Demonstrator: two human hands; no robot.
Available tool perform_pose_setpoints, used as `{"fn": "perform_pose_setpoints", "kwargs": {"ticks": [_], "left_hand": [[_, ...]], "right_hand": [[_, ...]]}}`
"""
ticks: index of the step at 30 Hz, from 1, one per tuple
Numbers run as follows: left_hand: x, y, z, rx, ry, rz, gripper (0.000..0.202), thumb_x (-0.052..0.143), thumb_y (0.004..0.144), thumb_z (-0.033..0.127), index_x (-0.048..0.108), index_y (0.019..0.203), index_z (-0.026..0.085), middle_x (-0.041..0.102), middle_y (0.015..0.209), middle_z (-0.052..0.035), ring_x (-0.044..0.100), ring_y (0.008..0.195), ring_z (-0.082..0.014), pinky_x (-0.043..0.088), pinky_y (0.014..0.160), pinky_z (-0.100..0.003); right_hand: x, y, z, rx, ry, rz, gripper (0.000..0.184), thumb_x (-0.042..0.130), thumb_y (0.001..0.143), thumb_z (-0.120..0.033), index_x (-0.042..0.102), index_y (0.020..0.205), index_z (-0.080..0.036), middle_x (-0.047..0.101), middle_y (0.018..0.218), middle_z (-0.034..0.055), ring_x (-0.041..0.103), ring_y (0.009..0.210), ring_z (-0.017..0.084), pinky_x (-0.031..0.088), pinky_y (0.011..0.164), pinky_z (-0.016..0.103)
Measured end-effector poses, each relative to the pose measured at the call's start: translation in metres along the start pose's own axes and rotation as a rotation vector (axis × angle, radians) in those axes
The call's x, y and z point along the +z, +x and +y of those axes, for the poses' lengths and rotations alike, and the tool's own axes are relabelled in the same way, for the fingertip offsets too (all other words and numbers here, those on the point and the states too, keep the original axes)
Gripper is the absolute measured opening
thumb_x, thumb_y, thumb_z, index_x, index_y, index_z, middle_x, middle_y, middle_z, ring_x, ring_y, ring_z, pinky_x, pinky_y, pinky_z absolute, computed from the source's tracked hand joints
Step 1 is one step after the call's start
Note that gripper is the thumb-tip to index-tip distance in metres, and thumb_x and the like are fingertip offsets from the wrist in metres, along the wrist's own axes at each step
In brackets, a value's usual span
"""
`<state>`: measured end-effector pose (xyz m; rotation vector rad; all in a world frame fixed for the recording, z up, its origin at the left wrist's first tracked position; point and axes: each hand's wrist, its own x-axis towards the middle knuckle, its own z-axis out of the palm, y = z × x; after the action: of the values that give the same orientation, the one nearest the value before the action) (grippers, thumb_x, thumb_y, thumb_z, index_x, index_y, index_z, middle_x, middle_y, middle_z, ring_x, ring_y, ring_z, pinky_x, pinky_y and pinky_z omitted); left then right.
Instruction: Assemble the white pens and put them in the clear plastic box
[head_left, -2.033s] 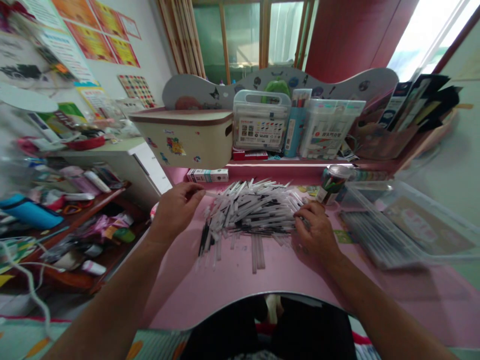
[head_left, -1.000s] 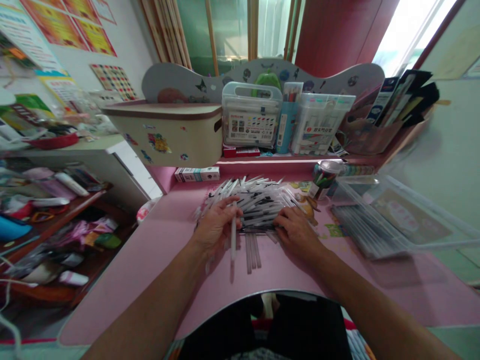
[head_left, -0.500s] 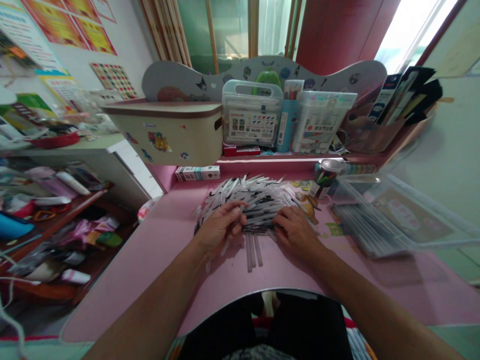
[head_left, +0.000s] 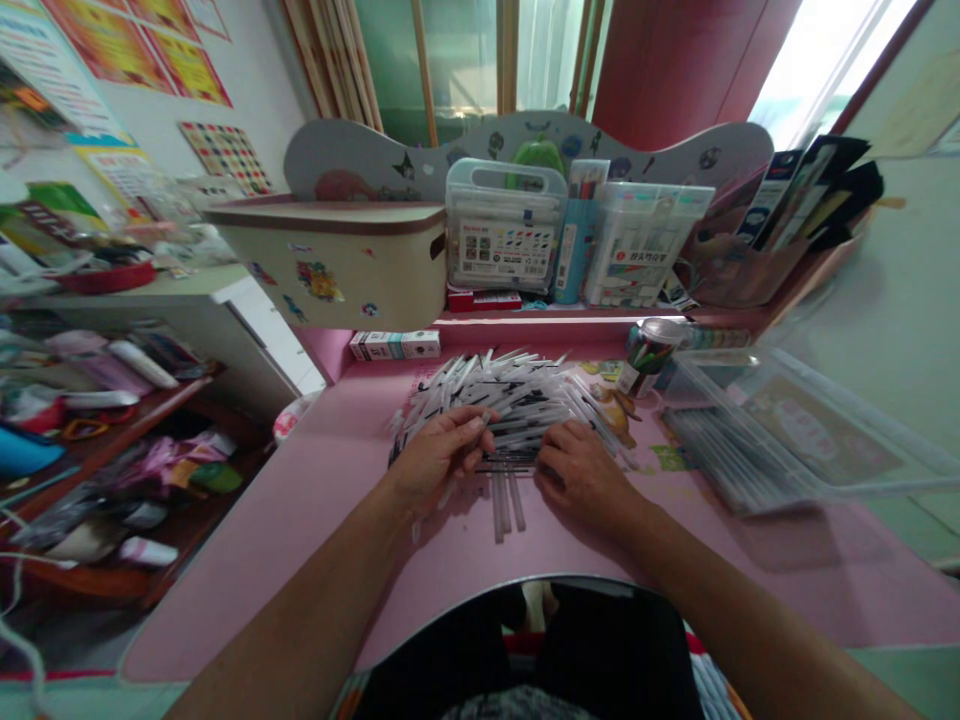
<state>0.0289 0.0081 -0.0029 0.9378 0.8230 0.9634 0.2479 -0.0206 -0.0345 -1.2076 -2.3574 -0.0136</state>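
Note:
A heap of thin translucent white sticks with black parts, like pen tubes (head_left: pixel 517 395), lies on the pink desk (head_left: pixel 300 560). My left hand (head_left: pixel 442 450) is at the heap's near left edge, fingers closed around one or more of these tubes. Pale ends poke out below the palm and near the thumb. At the near right edge of the heap, my right hand (head_left: pixel 581 465) has its fingers curled down; whatever they pinch is hidden. Between both hands, several loose tubes (head_left: pixel 507 505) lie side by side, pointing toward me.
To the right, a clear plastic box (head_left: pixel 817 420) stands with a bundle of grey sticks (head_left: pixel 735 460) by it. Behind the heap is a can (head_left: pixel 651 355) holding pens. A shelf carries a cream bin (head_left: pixel 337 265) and marker cases (head_left: pixel 506 230). A small carton (head_left: pixel 395 345) lies beneath.
My right hand has shifted slightly left and toward me along the heap's edge, its fingers more curled. My left hand has stayed nearly in place, still holding its tube.

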Motion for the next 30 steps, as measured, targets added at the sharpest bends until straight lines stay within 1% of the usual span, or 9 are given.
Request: {"fn": "perform_pose_setpoints", "kwargs": {"ticks": [3, 5, 7, 11, 14, 16, 19, 23, 30], "left_hand": [[-0.002, 0.000, 0.000, 0.007, 0.008, -0.009, 0.032, 0.077, 0.073, 0.033, 0.070, 0.096, 0.013, 0.064, 0.067, -0.0004, 0.040, 0.042, -0.0026, 0.023, 0.036, -0.013], [-0.004, 0.000, 0.001, 0.013, 0.009, -0.014, 0.031, 0.077, 0.073, 0.033, 0.071, 0.096, 0.013, 0.064, 0.067, -0.0005, 0.040, 0.042, -0.0026, 0.023, 0.036, -0.013], [-0.004, 0.000, 0.001, 0.018, 0.008, -0.020, 0.031, 0.077, 0.073, 0.033, 0.071, 0.096, 0.014, 0.064, 0.067, -0.0003, 0.040, 0.042, -0.0027, 0.024, 0.036, -0.013], [-0.004, -0.002, 0.000, -0.002, 0.019, -0.043, 0.031, 0.079, 0.072, 0.034, 0.071, 0.095, 0.015, 0.064, 0.067, -0.0004, 0.044, 0.044, -0.0035, 0.029, 0.038, -0.013], [-0.003, -0.003, -0.002, -0.051, 0.024, -0.076, 0.032, 0.080, 0.071, 0.033, 0.071, 0.095, 0.015, 0.064, 0.068, -0.0005, 0.047, 0.045, -0.0043, 0.033, 0.039, -0.014], [-0.003, -0.003, -0.004, -0.088, 0.033, -0.105, 0.033, 0.081, 0.070, 0.033, 0.071, 0.095, 0.015, 0.065, 0.068, -0.0009, 0.049, 0.045, -0.0049, 0.033, 0.039, -0.015], [-0.002, -0.004, -0.005, -0.129, 0.051, -0.142, 0.035, 0.082, 0.070, 0.033, 0.070, 0.097, 0.014, 0.065, 0.067, -0.0015, 0.051, 0.045, -0.0059, 0.033, 0.039, -0.015], [-0.001, -0.005, -0.006, -0.173, 0.059, -0.175, 0.038, 0.082, 0.069, 0.034, 0.069, 0.098, 0.012, 0.066, 0.067, -0.0019, 0.052, 0.045, -0.0066, 0.034, 0.039, -0.015], [-0.003, -0.005, -0.009, -0.190, 0.087, -0.178, 0.041, 0.082, 0.070, 0.036, 0.068, 0.099, 0.012, 0.066, 0.067, -0.0013, 0.051, 0.046, -0.0058, 0.034, 0.041, -0.015]], "right_hand": [[-0.006, 0.001, 0.003, 0.013, 0.113, 0.026, 0.012, 0.057, 0.081, -0.011, 0.057, 0.072, -0.019, 0.059, 0.083, 0.0061, 0.051, 0.087, 0.021, 0.041, 0.080, 0.036], [-0.010, 0.001, 0.009, 0.060, 0.238, 0.046, 0.011, 0.054, 0.080, -0.013, 0.056, 0.072, -0.019, 0.059, 0.076, 0.0039, 0.052, 0.077, 0.019, 0.042, 0.072, 0.033], [-0.014, 0.000, 0.019, 0.167, 0.393, 0.074, 0.009, 0.053, 0.081, -0.016, 0.057, 0.074, -0.020, 0.058, 0.069, 0.0011, 0.051, 0.067, 0.016, 0.041, 0.064, 0.030], [-0.019, -0.003, 0.037, 0.438, 0.813, 0.211, 0.004, 0.059, 0.080, -0.025, 0.061, 0.080, -0.021, 0.058, 0.066, -0.0017, 0.051, 0.060, 0.014, 0.041, 0.057, 0.027], [-0.024, -0.003, 0.044, 0.541, 1.155, 0.316, 0.007, 0.064, 0.080, -0.028, 0.059, 0.080, -0.023, 0.055, 0.062, -0.0037, 0.049, 0.054, 0.013, 0.040, 0.053, 0.026], [-0.027, -0.002, 0.044, 0.573, 1.298, 0.367, 0.012, 0.067, 0.079, -0.031, 0.059, 0.081, -0.023, 0.057, 0.061, -0.0034, 0.051, 0.053, 0.012, 0.042, 0.052, 0.026], [-0.031, 0.000, 0.041, 0.605, 1.387, 0.388, 0.019, 0.072, 0.077, -0.035, 0.060, 0.082, -0.021, 0.064, 0.066, -0.0009, 0.055, 0.055, 0.013, 0.045, 0.053, 0.026], [-0.031, 0.001, 0.037, 0.622, 1.410, 0.381, 0.024, 0.076, 0.074, -0.036, 0.060, 0.081, -0.020, 0.066, 0.066, -0.0007, 0.056, 0.054, 0.012, 0.046, 0.053, 0.025], [-0.029, 0.000, 0.039, 0.616, 1.367, 0.390, 0.020, 0.076, 0.076, -0.034, 0.061, 0.080, -0.021, 0.066, 0.065, -0.0011, 0.056, 0.054, 0.011, 0.045, 0.055, 0.024]]}}
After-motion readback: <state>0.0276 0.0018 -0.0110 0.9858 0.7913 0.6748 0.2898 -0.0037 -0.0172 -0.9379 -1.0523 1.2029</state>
